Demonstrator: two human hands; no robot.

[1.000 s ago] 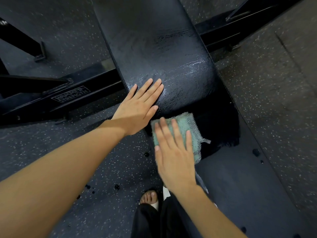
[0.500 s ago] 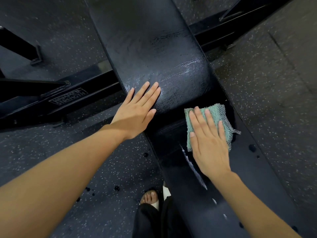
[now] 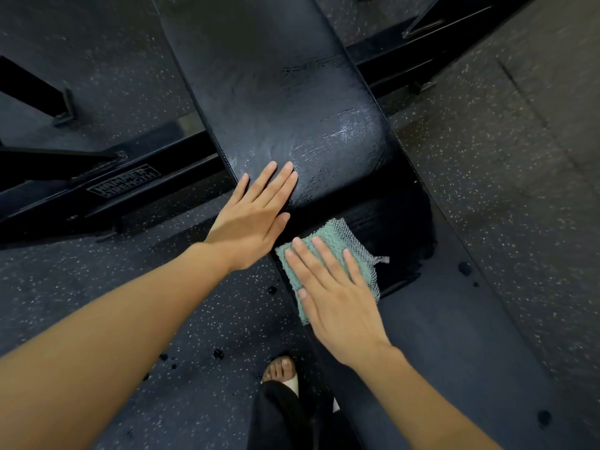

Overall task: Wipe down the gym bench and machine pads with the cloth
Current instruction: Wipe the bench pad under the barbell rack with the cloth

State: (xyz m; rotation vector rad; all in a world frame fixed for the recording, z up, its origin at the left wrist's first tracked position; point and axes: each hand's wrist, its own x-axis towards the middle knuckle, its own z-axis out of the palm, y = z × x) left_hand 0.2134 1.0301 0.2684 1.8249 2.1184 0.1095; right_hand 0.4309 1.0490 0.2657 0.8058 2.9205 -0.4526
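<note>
Head view looks down on a person's left hand (image 3: 250, 219) lying flat, fingers straight and close together, on the lower end of the back pad (image 3: 292, 102). The right hand (image 3: 337, 297), fingers straight and slightly spread, presses the cloth (image 3: 337, 233) flat onto the seat pad (image 3: 454, 352). The cloth sits at the seat pad's left edge, just below the gap between the two pads. It is a teal, open-weave square and it looks light, limp and probably damp, so it should drag best under a flat palm. For lifting or refolding, the loose corner (image 3: 381, 259) poking out to the right is the easy place to pinch. A dark wet patch (image 3: 406, 228) beside the cloth suggests the black covering turns slick, and a pressing hand may skid on it. No container shows; dark drops (image 3: 218, 353) dot the speckled floor (image 3: 97, 287) near a sandalled foot (image 3: 279, 368).
</note>
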